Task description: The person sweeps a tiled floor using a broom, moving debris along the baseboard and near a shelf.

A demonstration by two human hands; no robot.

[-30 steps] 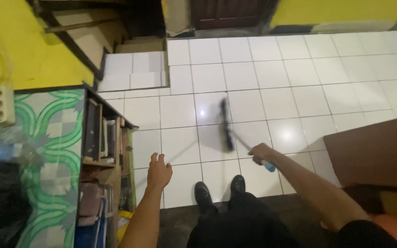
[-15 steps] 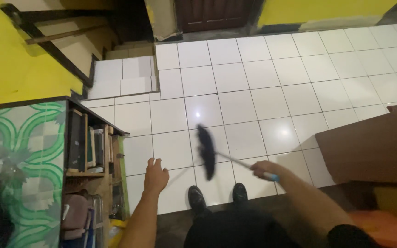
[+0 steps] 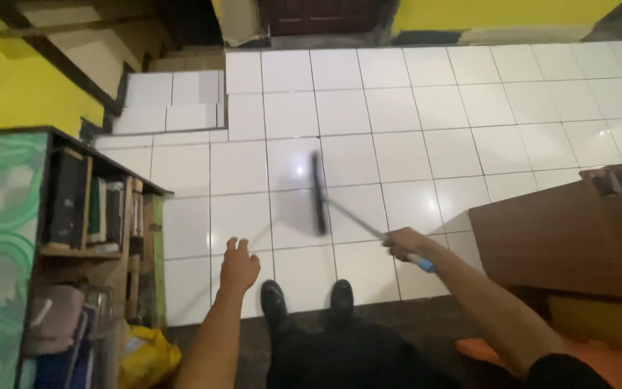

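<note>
Right hand [image 3: 402,242] grips broom [image 3: 318,193] handle, fist closed; left hand [image 3: 239,265] open, empty. Keep head flat on white tiles [image 3: 390,115], short strokes w/ steady wrist.

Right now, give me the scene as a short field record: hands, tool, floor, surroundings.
right hand: closed around the handle of a broom
broom: dark head blurred, over the white tiled floor, thin shaft running back to the right hand, blue grip end showing below the hand
left hand: open, fingers spread, holding nothing, out over the tiles
feet: black shoes at the tile edge
left side: shelf unit with books, yellow bag at its base
right side: brown cardboard box
</note>
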